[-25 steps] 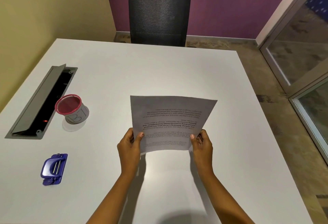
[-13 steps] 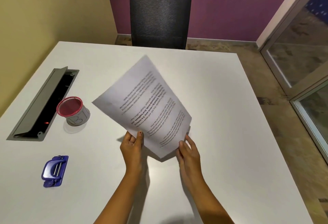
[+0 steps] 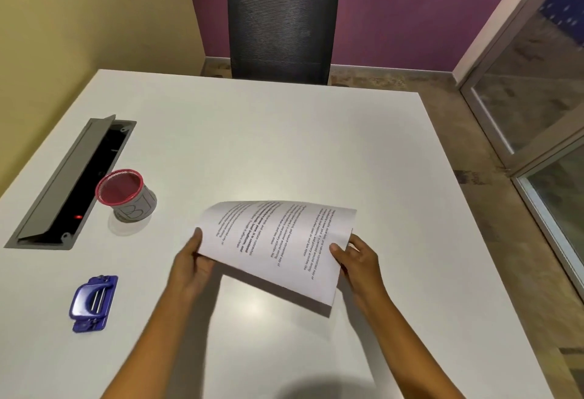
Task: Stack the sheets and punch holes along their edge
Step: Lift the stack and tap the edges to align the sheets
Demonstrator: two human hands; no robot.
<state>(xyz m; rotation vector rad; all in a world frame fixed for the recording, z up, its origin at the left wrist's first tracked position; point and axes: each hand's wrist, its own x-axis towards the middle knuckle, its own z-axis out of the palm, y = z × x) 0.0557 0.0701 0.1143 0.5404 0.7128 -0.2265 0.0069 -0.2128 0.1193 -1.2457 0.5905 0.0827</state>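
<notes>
A stack of printed white sheets [image 3: 278,250] hangs just above the white table [image 3: 284,145], turned sideways so the text lines run toward me, its far edge curling upward. My left hand [image 3: 189,259] grips the stack's left edge. At the right edge, my right hand [image 3: 357,259] pinches it with the thumb on top. A blue hole punch [image 3: 93,302] lies on the table at the near left, well apart from both hands.
A red-rimmed mesh cup [image 3: 126,196] stands left of the sheets. Beside it, an open grey cable tray [image 3: 69,183] is set into the table. A dark mesh chair [image 3: 281,19] faces the far edge. Glass panels [image 3: 537,98] are on the right.
The sheets were held upright with text facing away, then swung a quarter turn and lowered toward the table. My hands shifted from the bottom edge to the left and right edges.
</notes>
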